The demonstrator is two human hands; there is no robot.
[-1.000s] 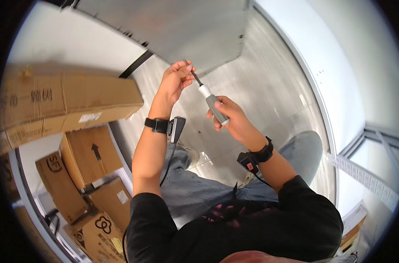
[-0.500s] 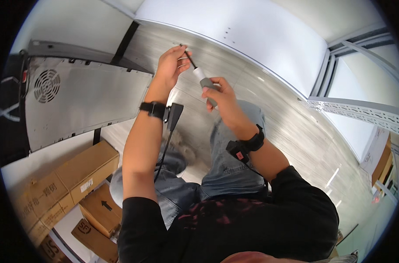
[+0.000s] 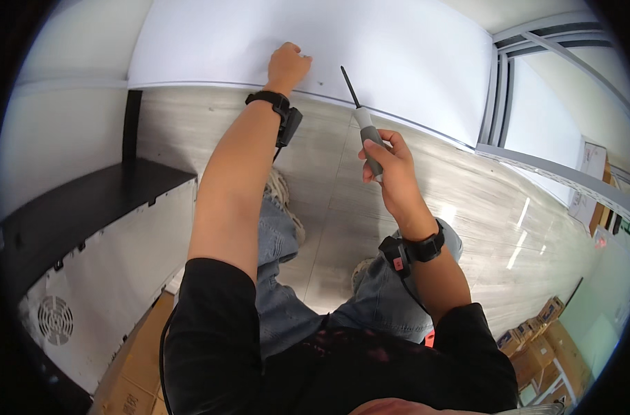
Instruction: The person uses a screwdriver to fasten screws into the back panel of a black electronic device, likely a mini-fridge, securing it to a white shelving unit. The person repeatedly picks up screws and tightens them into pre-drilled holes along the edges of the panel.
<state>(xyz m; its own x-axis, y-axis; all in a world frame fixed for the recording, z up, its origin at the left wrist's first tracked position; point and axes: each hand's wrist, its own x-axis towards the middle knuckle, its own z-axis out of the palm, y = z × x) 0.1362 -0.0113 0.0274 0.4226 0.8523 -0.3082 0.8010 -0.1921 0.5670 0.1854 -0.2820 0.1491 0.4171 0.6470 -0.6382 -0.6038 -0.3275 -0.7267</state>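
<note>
A screwdriver [image 3: 367, 131] with a grey and white handle and a dark shaft is gripped in my right hand [image 3: 392, 162]. Its tip points away from me, over the white panel [image 3: 425, 76], apart from my left hand. My left hand [image 3: 289, 67] is up at the panel's surface with its fingers curled together. Something tiny may sit at those fingertips, too small to make out. A small dark spot [image 3: 320, 84] shows on the panel just right of that hand. Black straps with small devices circle both wrists.
Left of me stands a metal case [image 3: 114, 277] with a black top and a round vent. Cardboard boxes [image 3: 139, 373] lie below it, and more boxes [image 3: 536, 346] are at the lower right. A grey metal frame [image 3: 498, 104] rises at the right of the panel.
My left hand has left the screwdriver's shaft tip and moved forward onto the white panel. My right hand has shifted right with the screwdriver. The whole view has turned toward the panel.
</note>
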